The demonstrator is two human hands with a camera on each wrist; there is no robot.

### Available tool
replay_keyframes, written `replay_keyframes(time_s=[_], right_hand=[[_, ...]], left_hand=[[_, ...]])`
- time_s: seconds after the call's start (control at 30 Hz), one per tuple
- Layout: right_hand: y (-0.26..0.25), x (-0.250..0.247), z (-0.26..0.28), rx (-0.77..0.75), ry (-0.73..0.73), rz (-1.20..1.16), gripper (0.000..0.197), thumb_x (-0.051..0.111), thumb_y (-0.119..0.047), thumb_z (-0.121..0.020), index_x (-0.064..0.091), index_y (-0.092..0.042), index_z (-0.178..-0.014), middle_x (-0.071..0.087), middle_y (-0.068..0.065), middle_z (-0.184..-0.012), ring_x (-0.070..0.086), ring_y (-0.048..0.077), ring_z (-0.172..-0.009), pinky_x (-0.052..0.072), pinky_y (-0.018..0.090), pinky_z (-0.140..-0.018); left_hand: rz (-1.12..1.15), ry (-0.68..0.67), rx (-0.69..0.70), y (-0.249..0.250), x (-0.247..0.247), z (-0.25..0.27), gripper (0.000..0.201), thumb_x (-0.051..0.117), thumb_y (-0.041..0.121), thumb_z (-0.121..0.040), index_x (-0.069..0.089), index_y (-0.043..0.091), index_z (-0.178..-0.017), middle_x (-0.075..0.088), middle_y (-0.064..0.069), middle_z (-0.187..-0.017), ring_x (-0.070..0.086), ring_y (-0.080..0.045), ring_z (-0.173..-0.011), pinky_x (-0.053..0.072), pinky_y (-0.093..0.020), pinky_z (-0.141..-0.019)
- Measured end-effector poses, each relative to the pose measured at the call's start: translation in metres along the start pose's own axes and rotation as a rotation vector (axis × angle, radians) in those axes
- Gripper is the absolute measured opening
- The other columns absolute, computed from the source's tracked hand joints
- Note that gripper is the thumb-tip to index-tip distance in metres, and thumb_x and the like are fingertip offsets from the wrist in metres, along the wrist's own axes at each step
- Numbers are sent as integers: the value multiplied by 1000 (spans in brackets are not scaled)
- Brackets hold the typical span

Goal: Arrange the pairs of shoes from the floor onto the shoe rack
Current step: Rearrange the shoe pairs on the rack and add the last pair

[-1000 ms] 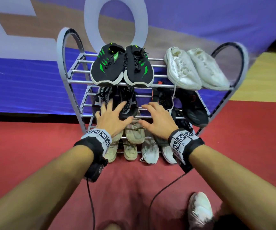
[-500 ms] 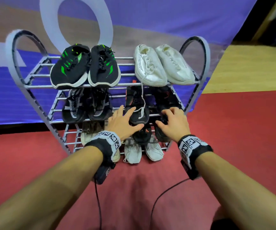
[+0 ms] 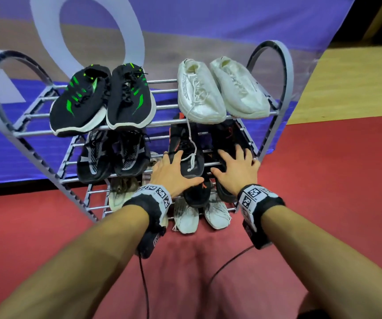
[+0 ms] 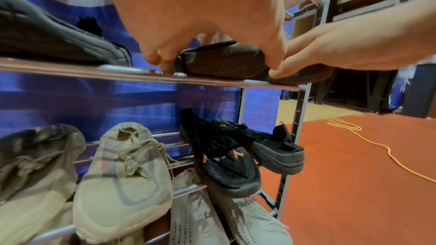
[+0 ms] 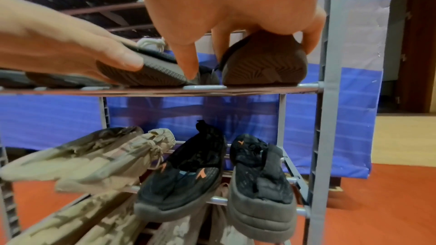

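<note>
We have our left hand [image 3: 173, 174] on one black mesh trainer with orange marks [image 3: 186, 146] and our right hand [image 3: 236, 168] on its mate [image 3: 225, 139], fingers curled over the toes, settling both on the second tier of the grey tubular shoe rack [image 3: 275, 72]. The black-and-green pair [image 3: 102, 100] and the white pair [image 3: 222, 88] sit on top; lower tiers are filled too. No shoes show on the red floor [image 3: 323, 180], so the job looks nearly finished. Small print on a white shoe is unreadable.
</note>
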State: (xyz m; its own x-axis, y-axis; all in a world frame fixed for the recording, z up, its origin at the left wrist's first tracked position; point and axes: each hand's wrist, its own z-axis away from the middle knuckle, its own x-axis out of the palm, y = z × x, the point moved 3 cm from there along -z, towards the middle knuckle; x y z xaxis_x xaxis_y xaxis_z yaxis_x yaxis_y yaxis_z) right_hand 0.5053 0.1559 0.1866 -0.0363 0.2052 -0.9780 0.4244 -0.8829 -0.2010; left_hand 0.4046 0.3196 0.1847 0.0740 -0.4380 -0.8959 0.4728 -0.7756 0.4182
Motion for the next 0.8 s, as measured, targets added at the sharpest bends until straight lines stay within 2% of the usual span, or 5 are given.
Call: replay_keyframes(time_s=[0.13, 0.27, 0.37, 0.5, 0.8], right_hand=[[13, 1, -7, -21, 11, 24, 61, 48, -59, -90, 29, -46, -147, 16, 3, -161, 9, 35, -147, 23, 54, -112], [24, 5, -11, -27, 19, -69, 65, 52, -54, -91, 25, -43, -150, 8, 13, -161, 1, 35, -148, 29, 48, -114], [25, 9, -12, 50, 11, -160, 74, 55, -54, -90, 19, -40, -153, 0, 18, -159, 1, 36, -147, 35, 49, -111], [22, 7, -14, 85, 9, -235, 77, 57, -51, -89, 18, -35, -154, 11, 21, -154, 20, 40, -140, 37, 49, -108], [19, -3, -23, 31, 76, -360, 73, 59, -49, -90, 27, -28, -152, 23, 22, -152, 27, 39, -139, 35, 48, -110]], left_hand=[[22, 40, -9, 0, 4, -7, 99, 58, 75, -75, 16, 32, -153, 8, -14, -161, 13, -36, -146, 18, -45, -118], [48, 26, -38, 3, 8, -16, 95, 56, 77, -76, 16, 36, -152, -2, -10, -163, 9, -38, -147, 12, -46, -119], [72, 9, -41, 4, 12, -20, 95, 55, 80, -73, 13, 45, -151, -10, -6, -163, 8, -38, -148, 8, -53, -119], [39, -36, -40, 8, 11, -24, 94, 50, 83, -73, 6, 50, -150, -14, -7, -162, 10, -34, -149, 6, -58, -117], [35, -14, -66, 9, 12, -20, 104, 48, 89, -66, 6, 48, -151, -11, -1, -163, 8, -30, -149, 6, -57, -117]])
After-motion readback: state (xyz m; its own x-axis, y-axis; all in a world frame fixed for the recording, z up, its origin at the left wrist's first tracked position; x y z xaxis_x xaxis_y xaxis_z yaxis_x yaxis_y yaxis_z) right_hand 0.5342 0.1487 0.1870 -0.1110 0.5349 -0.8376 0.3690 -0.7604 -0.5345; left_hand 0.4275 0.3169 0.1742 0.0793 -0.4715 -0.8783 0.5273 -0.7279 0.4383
